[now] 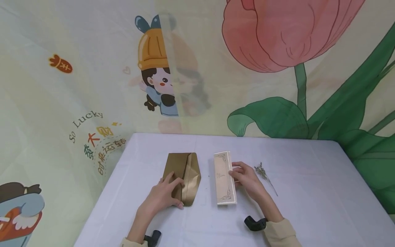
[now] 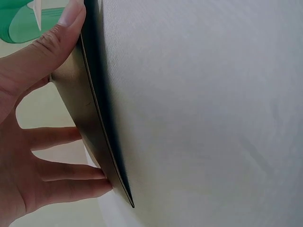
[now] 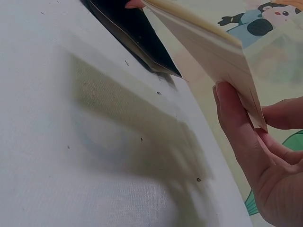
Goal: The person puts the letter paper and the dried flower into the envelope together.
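Observation:
A gold envelope (image 1: 174, 168) lies at the middle left of the table, its pointed flap (image 1: 193, 181) opened out to the right. My left hand (image 1: 160, 193) rests on it with the fingers spread. In the left wrist view, the straight fingertips touch the envelope (image 2: 80, 94) and the thumb lies along its edge. My right hand (image 1: 250, 181) pinches the right edge of a long cream folded card (image 1: 222, 181) with scroll-like printed corners. The right wrist view shows the card (image 3: 213, 59) raised above the table, between thumb and fingers.
A small sprig of dried flowers (image 1: 262, 172) lies to the right of my right hand. White cloth covers the table (image 1: 308, 171), and small dark specks dot it near the card. A printed curtain (image 1: 197, 68) hangs behind the far edge.

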### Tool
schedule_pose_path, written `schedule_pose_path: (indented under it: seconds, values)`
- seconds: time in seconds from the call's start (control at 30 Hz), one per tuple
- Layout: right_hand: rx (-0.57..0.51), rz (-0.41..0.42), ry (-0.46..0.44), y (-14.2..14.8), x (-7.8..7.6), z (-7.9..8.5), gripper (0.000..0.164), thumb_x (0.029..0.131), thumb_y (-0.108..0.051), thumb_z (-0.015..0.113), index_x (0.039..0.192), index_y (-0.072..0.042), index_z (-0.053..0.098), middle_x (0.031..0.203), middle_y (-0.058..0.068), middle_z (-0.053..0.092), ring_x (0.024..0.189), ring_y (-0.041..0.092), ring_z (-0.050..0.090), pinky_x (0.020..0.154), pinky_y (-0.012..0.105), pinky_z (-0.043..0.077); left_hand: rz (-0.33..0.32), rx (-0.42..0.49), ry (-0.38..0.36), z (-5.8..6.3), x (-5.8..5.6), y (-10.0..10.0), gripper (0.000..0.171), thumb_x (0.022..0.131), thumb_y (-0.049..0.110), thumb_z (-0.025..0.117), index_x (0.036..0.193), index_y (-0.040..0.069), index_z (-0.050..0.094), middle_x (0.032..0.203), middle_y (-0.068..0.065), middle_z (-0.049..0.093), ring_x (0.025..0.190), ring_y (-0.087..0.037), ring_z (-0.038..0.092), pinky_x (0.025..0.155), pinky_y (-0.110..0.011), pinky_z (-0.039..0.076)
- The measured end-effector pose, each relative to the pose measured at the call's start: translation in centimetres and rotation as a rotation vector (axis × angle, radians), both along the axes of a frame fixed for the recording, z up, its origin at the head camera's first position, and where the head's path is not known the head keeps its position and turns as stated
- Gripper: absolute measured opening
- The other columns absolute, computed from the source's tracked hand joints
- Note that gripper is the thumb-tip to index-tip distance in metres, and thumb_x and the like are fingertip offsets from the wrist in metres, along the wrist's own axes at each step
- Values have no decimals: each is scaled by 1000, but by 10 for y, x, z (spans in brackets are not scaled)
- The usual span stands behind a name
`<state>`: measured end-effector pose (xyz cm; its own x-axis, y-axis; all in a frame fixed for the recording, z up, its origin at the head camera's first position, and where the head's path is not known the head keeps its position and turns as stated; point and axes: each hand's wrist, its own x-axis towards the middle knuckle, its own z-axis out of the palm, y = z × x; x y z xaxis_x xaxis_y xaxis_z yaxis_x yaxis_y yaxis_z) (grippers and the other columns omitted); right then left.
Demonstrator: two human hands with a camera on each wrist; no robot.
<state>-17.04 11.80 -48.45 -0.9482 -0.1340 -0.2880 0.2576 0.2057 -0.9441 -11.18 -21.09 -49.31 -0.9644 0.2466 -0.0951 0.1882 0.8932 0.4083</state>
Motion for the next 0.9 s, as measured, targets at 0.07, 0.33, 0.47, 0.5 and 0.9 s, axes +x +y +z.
schedule_pose_path:
  seconds: [0.07,0.33,0.47,0.5,0.9]
  values:
    - [12,2,10,0,0,1,45,102,-14,62,143,-1,49,111,16,71,85,18,69,72,32,58,0,10,-4,0,-1,0,67,63,47,93,120,33,60,159,-26,38,128,-74,40,87,-78,46]
    - [9,4,12,-3,-3,5,45,102,-15,62,143,-3,49,110,15,71,86,19,69,74,31,58,-7,10,-4,0,-2,-1,68,63,47,93,119,33,59,159,-27,38,127,-74,41,85,-77,48]
    - [-6,21,34,-8,-6,5,45,101,-14,63,142,-2,49,109,15,72,85,19,70,74,31,59,4,21,2,2,-1,-4,67,63,46,94,119,32,59,159,-27,38,126,-75,40,84,-77,48]
    - [-9,24,43,-10,-7,5,45,101,-14,63,142,-1,50,108,16,72,85,19,70,74,32,59,8,25,11,3,-1,-5,67,63,46,94,119,32,59,159,-27,38,126,-75,40,85,-78,48]
    - [-7,9,32,-13,-5,-1,43,101,-11,62,141,-1,50,107,15,71,84,19,70,73,32,59,6,28,-6,-5,1,-3,67,62,45,95,117,32,59,158,-28,39,125,-77,39,84,-78,47]
